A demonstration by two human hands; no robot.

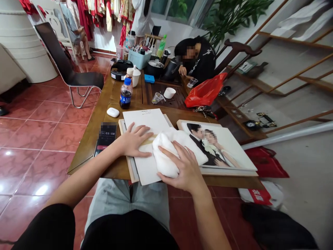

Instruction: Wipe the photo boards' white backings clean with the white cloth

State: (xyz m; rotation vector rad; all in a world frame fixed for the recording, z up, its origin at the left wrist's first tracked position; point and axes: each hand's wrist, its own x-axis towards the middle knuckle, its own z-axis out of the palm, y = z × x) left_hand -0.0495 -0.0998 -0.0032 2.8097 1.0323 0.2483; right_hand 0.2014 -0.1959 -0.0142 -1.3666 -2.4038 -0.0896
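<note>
My left hand [135, 140] lies with fingers spread on a white sheet or page [147, 170], which rests on a pale board or book at the front of the table. My right hand [183, 165] is wrapped round a bunched white cloth [166, 149] and presses it on the same sheet. The cloth trails to the right, over the edge of a wedding photo panel [231, 146] showing two people. What lies under the cloth is hidden.
A phone [106, 137], a white earbud case [112, 112] and a cola bottle [126, 93] stand left on the wooden table [85, 152]. Beyond are a white cup [169, 92], a red plastic bag [205, 92] and a blue bin [139, 58]. A person in black leans at the far side.
</note>
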